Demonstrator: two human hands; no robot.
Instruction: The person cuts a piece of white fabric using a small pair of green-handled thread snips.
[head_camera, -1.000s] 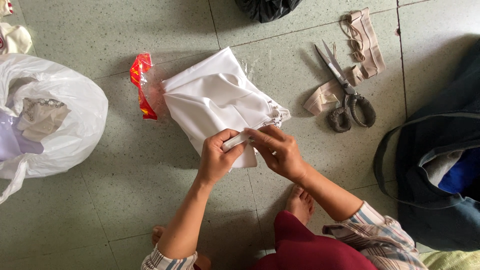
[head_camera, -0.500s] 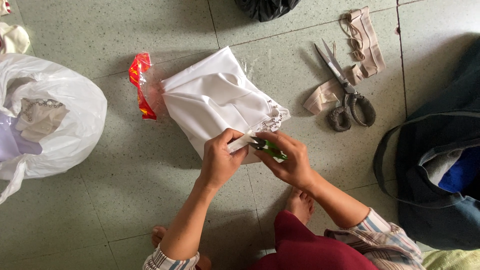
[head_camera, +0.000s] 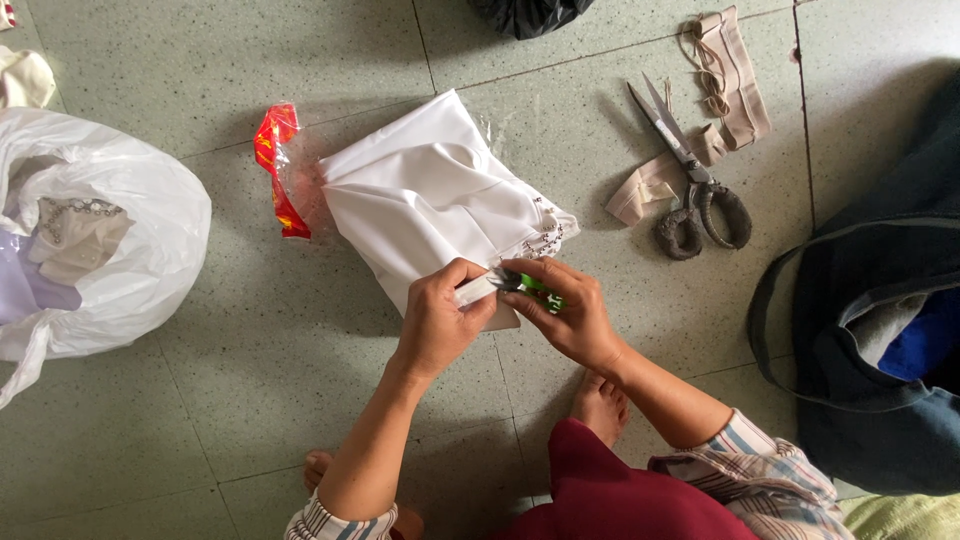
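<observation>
On the green speckled tile floor, a folded white cloth is laid flat, with its long axis running diagonally from the upper left down toward the lower right. Its near edge is met by both hands, which are held close together, just in front of a bare foot. The left hand is closed in a pinch on a narrow strip at the cloth's lower edge. The right hand is curled shut around a small green-handled cutter, whose tip is pointed left toward the pinched strip; whether the tip is touching the fabric cannot be told. A beaded trim is seen along the cloth's right corner, just above the hands. Large scissors are lying well to the right, blades pointing up and left, across beige elastic strips. A white plastic bag is set at the far left.
</observation>
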